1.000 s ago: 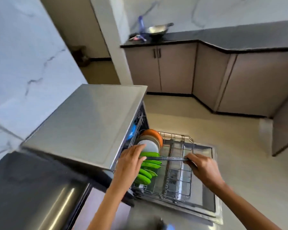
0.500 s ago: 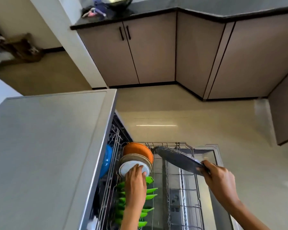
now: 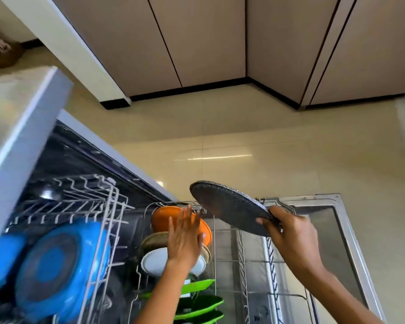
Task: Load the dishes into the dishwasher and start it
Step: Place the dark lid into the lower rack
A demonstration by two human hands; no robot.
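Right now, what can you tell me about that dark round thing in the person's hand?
The dark plate is a flat, thin round disc, dark grey with a speckled, rough-looking face and a paler rim. It may be stone or coated metal; that cannot be told. It is tilted, far edge high, held in the air above the lower rack. Only the right hand touches it, pinching its near edge. It hangs beside the orange bowl, not touching it.

No legible text, labels or numbers anywhere.
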